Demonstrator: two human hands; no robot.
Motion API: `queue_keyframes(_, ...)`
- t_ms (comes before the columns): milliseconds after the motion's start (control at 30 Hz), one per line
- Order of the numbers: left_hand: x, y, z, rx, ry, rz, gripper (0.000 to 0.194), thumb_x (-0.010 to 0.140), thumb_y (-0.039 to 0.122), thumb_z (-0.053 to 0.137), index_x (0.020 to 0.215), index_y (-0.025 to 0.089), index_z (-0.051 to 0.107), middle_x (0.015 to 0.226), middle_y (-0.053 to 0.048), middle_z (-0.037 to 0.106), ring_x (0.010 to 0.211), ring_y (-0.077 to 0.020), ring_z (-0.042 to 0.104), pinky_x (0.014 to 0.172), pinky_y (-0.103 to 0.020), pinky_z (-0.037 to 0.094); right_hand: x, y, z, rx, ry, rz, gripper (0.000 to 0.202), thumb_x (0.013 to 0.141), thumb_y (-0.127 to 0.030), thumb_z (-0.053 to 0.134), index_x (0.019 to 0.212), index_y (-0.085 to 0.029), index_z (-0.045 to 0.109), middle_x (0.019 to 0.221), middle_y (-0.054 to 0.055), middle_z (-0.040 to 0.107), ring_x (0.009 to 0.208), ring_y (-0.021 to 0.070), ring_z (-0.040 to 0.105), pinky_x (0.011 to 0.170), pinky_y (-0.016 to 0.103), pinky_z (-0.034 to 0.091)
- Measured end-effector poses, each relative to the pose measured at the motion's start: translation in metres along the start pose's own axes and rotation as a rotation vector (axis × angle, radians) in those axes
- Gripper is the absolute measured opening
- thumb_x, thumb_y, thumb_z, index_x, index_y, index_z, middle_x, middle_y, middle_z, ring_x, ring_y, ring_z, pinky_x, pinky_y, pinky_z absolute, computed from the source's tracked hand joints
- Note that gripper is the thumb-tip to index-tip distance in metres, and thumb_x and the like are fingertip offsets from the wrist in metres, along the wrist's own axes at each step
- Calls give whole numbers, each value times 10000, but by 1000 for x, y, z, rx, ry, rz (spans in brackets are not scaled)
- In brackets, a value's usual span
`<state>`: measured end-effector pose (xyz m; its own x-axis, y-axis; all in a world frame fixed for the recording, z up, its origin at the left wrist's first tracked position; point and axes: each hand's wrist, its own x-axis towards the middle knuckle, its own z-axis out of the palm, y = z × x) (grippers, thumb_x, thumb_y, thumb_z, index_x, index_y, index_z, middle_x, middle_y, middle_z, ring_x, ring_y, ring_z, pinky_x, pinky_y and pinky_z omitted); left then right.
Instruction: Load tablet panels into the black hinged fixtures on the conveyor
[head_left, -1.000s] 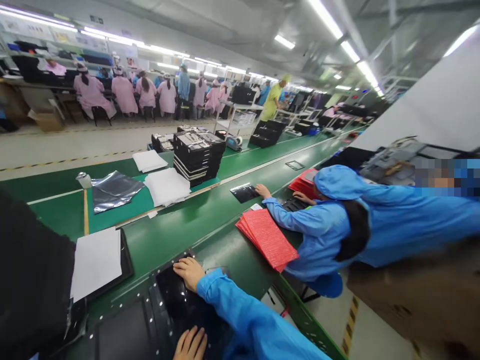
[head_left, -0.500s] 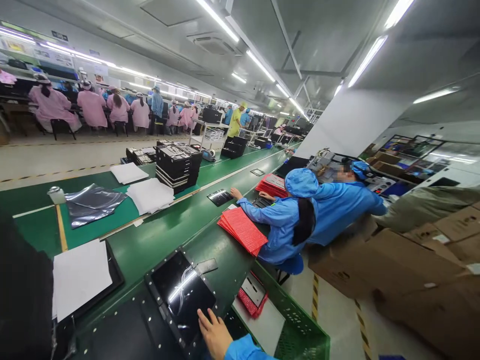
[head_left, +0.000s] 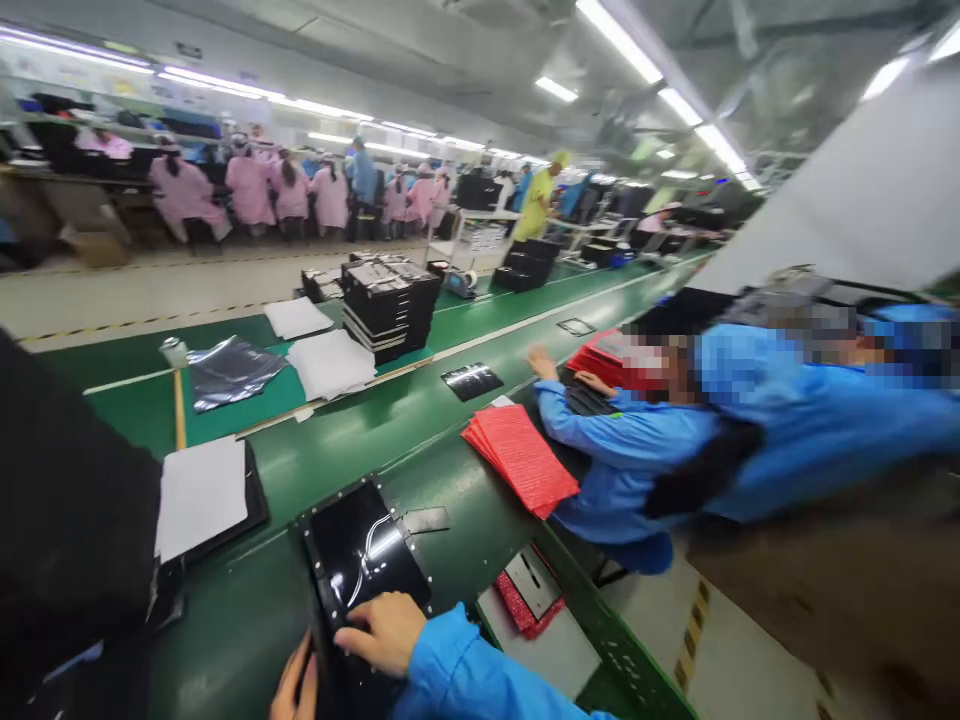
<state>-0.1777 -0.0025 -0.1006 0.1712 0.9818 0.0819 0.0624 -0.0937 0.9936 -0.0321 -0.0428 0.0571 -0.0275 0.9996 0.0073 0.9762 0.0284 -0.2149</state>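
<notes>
A black hinged fixture (head_left: 420,560) with pale studs along its rim lies on the green bench in front of me, a glossy dark panel (head_left: 356,545) in it. Its black cover (head_left: 321,625) is tilted up steeply at the left side. My left hand (head_left: 295,685), partly cut off by the bottom edge, has its fingers against the cover's outer side. Over the near end of the panel, my right hand (head_left: 386,635) has bent fingers close to the cover's edge; what they hold, if anything, is hidden. A small grey plate (head_left: 425,519) lies beside the fixture.
White sheets (head_left: 201,500) lie on a black tray at left. Red bubble-wrap bags (head_left: 521,458) sit on the bench at right, above a green crate (head_left: 637,665). A co-worker in blue (head_left: 622,440) sits close by. Another dark panel (head_left: 471,381) lies farther along the green conveyor (head_left: 390,400).
The black cover has gone from lying flat at left to tilted up. My left hand has come into view. My right hand has moved left, its fingers now bent. The view has turned left.
</notes>
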Motion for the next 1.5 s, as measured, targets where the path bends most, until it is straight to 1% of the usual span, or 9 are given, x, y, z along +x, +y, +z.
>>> queue_keyframes(133, -19, 50, 31, 103, 120, 12, 506, 815, 404, 417, 1216, 151, 592, 1270, -135, 552, 1221, -290, 495, 1080, -461, 362, 24, -14, -6, -101, -92, -4, 420, 836, -503, 487, 860, -146, 706, 784, 173, 698, 704, 302, 660, 596, 368, 466)
queue_keyframes(233, -26, 77, 44, 300, 135, -11, 487, 823, 250, 419, 1290, 184, 540, 1315, -115, 494, 1258, -252, 445, 1105, -430, 327, 32, 18, -1, 166, -120, -48, 395, 885, -426, 408, 709, -173, 654, 690, 119, 670, 646, 221, 629, 595, 300, 429)
queue_keyframes(500, -68, 96, 56, 564, 147, -125, 468, 834, 235, 448, 1290, 169, 527, 1360, -115, 464, 1285, -254, 401, 1090, -453, 344, 21, 107, -23, 813, -119, -57, 597, 777, -731, 371, 562, -188, 493, 506, 6, 502, 508, 138, 442, 491, 255, 350)
queue_keyframes(833, -63, 109, 64, 826, -45, -495, 770, 752, 245, 576, 1435, 79, 261, 1433, -162, 401, 1328, -258, 370, 1082, -353, 323, 63, 172, -41, 194, -61, 80, 456, 809, -616, 431, 668, -231, 631, 634, 63, 620, 641, 223, 593, 604, 318, 423)
queue_keyframes(1000, -46, 112, 61, 818, -167, -595, 540, 806, 220, 535, 1327, 161, 406, 1239, -114, 600, 1107, -250, 590, 883, -309, 450, 132, 147, -39, 549, 130, 17, 506, 803, -454, 501, 1213, -160, 542, 1305, 139, 539, 1069, 227, 581, 911, 357, 447)
queue_keyframes(1133, -41, 107, 58, 859, -190, -585, 371, 872, 212, 443, 1234, 137, 472, 1152, -129, 645, 1063, -253, 615, 845, -297, 444, 172, 125, -25, 537, 149, 94, 342, 861, -384, 440, 1085, -181, 598, 1123, 88, 655, 1058, 197, 590, 929, 326, 438)
queue_keyframes(1267, -35, 98, 60, 907, -271, -518, 325, 894, 212, 399, 1188, 152, 522, 1075, -109, 681, 1037, -251, 628, 834, -293, 448, 174, 124, -15, 479, 233, 161, 291, 892, -378, 413, 1030, -206, 603, 1003, 57, 692, 967, 191, 625, 857, 314, 471)
queue_keyframes(1367, -29, 92, 39, 964, -384, -388, 385, 843, 196, 469, 1220, 145, 532, 1122, -102, 669, 1066, -238, 619, 875, -295, 459, 169, 119, -24, 441, 283, 168, 246, 879, -331, 460, 996, -191, 624, 970, 70, 700, 931, 201, 638, 847, 322, 480)
queue_keyframes(1500, -27, 74, -61, 1000, -235, -149, 435, 803, 291, 548, 1221, 178, 578, 1291, -64, 580, 1220, -215, 514, 1045, -299, 376, 154, 92, -37, 330, 419, 174, 320, 813, -225, 554, 1116, -132, 604, 1290, 155, 554, 1237, 276, 465, 1055, 434, 324)
